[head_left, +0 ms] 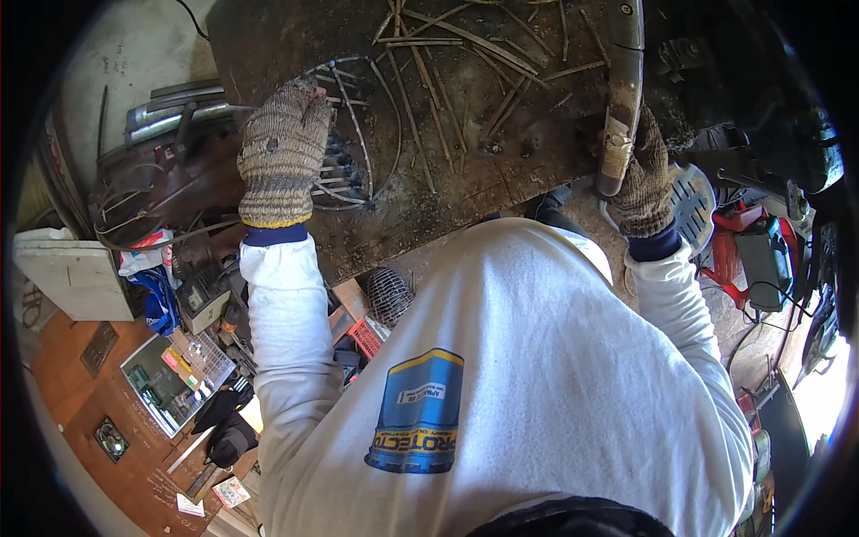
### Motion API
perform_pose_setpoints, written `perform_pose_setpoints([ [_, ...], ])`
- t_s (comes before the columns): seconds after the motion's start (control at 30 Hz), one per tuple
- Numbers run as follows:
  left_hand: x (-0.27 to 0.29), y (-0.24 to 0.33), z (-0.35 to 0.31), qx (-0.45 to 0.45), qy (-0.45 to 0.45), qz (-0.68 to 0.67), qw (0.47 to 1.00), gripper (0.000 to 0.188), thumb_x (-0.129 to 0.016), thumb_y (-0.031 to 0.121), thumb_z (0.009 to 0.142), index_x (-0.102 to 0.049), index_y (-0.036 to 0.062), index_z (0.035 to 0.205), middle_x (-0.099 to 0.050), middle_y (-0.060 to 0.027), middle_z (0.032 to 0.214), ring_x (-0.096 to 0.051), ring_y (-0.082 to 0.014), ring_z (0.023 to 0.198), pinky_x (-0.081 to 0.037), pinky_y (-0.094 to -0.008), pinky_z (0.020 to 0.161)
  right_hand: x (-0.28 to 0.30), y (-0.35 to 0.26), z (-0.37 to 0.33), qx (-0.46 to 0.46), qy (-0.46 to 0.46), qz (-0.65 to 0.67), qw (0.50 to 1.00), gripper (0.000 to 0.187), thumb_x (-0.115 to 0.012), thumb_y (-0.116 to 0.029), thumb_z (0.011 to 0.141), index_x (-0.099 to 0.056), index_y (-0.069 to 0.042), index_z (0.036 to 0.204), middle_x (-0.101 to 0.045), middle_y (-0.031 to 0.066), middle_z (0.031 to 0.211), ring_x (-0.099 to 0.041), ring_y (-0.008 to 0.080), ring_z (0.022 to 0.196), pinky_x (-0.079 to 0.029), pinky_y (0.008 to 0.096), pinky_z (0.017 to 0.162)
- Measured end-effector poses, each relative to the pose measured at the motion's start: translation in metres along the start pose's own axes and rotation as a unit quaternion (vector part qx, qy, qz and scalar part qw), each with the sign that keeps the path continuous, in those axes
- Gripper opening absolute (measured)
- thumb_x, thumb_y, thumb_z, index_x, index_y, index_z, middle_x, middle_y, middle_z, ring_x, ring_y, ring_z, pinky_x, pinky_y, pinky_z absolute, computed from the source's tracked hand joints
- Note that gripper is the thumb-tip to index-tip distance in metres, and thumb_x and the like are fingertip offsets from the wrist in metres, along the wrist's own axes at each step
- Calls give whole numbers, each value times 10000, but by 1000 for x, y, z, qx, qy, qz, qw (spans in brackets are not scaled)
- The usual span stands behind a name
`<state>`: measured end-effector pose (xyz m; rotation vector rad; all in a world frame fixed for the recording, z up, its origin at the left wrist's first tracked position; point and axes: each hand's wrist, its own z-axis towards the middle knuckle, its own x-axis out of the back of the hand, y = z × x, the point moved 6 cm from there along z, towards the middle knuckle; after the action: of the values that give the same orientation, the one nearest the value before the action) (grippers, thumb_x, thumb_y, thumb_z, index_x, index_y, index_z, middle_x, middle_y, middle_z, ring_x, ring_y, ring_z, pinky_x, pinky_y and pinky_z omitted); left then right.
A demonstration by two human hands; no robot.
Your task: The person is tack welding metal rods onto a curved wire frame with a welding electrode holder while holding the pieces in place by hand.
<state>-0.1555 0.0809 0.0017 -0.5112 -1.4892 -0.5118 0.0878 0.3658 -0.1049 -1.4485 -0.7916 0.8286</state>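
Observation:
My left hand, in a striped knit glove, is closed on the left side of a curved metal-rod frame. The frame lies on a dark, worn workbench; its short crossbars show beside the glove, and a bare fingertip pokes out near its top edge. At the bench's right end is my right hand, gloved alike. A curved grey metal tube with a brown-wrapped lower end passes in front of it and hides its fingers, so whether it grips the tube cannot be made out.
Several thin metal rods lie scattered over the bench's far middle. Left of the bench are metal tubes, a white box and a brown board. To the right stand a perforated seat and red-and-green equipment.

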Motion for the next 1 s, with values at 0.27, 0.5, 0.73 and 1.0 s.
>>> perform_pose_setpoints([
  [0.27,-1,-5,5,30,-20,-40,999,293,-614,294,900,-697,93,1095,-689,-140,1091,-640,-324,1058,-486,-408,918,1,0,-1,10,-9,-39,999,498,-686,-159,930,-480,-39,1367,-624,106,1221,-614,173,1088,-490,313,959],
  [0.5,1,-7,6,14,-2,-40,999,298,-620,285,904,-690,59,1086,-699,-148,1029,-672,-298,967,-512,-383,845,0,4,-1,-35,0,0,999,506,-678,-155,934,-463,-45,1378,-621,113,1225,-615,184,1102,-487,309,963],
  [0.73,-1,-9,10,68,-38,-70,995,291,-618,287,918,-684,48,1072,-700,-139,973,-679,-263,910,-513,-365,800,2,3,0,-15,-6,-28,999,491,-670,-153,939,-470,-41,1374,-612,112,1242,-606,178,1112,-483,305,965],
  [1.0,1,-6,9,30,-13,-59,998,290,-626,286,915,-685,40,1056,-702,-132,944,-679,-271,879,-511,-363,787,1,7,-1,-42,3,4,999,497,-672,-144,934,-474,-31,1376,-610,110,1253,-605,178,1115,-479,319,978],
])
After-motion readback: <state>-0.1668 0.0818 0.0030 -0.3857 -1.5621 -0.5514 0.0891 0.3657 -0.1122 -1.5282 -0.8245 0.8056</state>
